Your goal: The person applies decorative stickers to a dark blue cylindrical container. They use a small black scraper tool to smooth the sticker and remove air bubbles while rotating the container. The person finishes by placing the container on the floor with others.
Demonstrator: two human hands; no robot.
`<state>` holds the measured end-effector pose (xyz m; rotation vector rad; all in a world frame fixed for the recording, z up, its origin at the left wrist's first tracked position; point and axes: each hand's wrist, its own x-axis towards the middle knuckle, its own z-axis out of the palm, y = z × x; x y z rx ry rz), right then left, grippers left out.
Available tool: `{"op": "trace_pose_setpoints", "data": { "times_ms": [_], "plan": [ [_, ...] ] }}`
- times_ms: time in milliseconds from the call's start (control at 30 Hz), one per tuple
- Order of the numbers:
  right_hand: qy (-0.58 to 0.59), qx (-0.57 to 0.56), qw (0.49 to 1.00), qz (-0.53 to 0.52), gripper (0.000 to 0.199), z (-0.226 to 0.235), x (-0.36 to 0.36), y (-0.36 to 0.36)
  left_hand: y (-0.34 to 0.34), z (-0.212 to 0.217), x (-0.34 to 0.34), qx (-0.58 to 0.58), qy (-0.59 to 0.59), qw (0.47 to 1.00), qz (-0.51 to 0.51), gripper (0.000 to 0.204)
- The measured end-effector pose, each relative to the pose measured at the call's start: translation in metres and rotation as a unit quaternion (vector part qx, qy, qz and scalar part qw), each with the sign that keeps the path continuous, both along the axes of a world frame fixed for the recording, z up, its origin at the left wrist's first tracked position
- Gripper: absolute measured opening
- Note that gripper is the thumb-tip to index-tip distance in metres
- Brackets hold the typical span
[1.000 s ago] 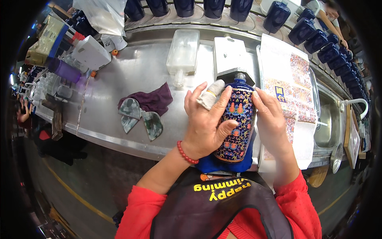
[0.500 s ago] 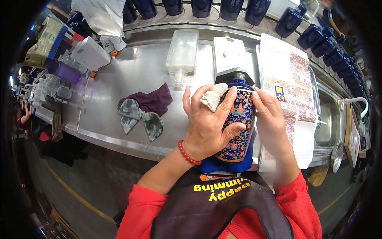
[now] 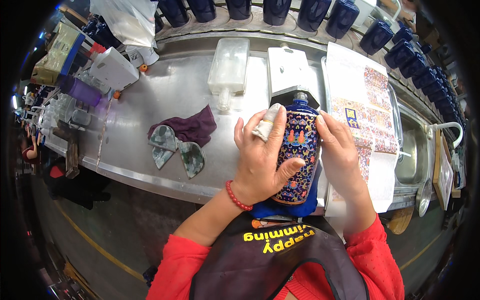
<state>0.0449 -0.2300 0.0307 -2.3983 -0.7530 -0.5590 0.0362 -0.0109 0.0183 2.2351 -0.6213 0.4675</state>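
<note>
**Pressing the patterned wrap onto the blue bottle**

You look to be midway through smoothing a decorated label around the bottle (image 3: pixel 299 150), which lies on a blue cloth (image 3: pixel 285 209) at the near edge of the steel bench (image 3: pixel 165 100), neck pointing away from you. Your left hand (image 3: pixel 262 160) is wrapped over the bottle's left side, thumb pressed on the pattern, with a bandaged finger (image 3: pixel 265 124) up near the shoulder. Your right hand (image 3: pixel 342 155) lies flat along the right side, fingers extended, pressing rather than clutching. Judging by this, the next move calls for firm, even pressure towards the edges without letting the bottle roll. The sheet of printed labels (image 3: pixel 365 100) sits just beside your right hand.
</note>
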Motion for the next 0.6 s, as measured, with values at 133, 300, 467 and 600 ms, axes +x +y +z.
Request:
{"op": "trace_pose_setpoints", "data": {
  "times_ms": [133, 300, 467, 600],
  "plan": [
    [0.005, -0.004, 1.000, -0.004, 0.066, 0.003, -0.002, 0.001, -0.008, 0.011, -0.004, 0.025, 0.018, 0.999, -0.016, 0.103],
    [0.006, -0.027, 1.000, -0.013, 0.067, 0.007, -0.005, 0.002, -0.020, 0.017, 0.001, 0.059, -0.041, 0.996, -0.050, 0.099],
    [0.004, -0.011, 1.000, -0.011, 0.067, 0.003, -0.003, 0.002, 0.008, -0.005, -0.003, -0.150, 0.089, 0.984, -0.032, 0.093],
    [-0.007, -0.014, 1.000, -0.010, 0.069, -0.001, -0.002, 0.002, 0.003, -0.019, -0.010, -0.121, 0.102, 0.987, -0.034, 0.094]
  ]
}}
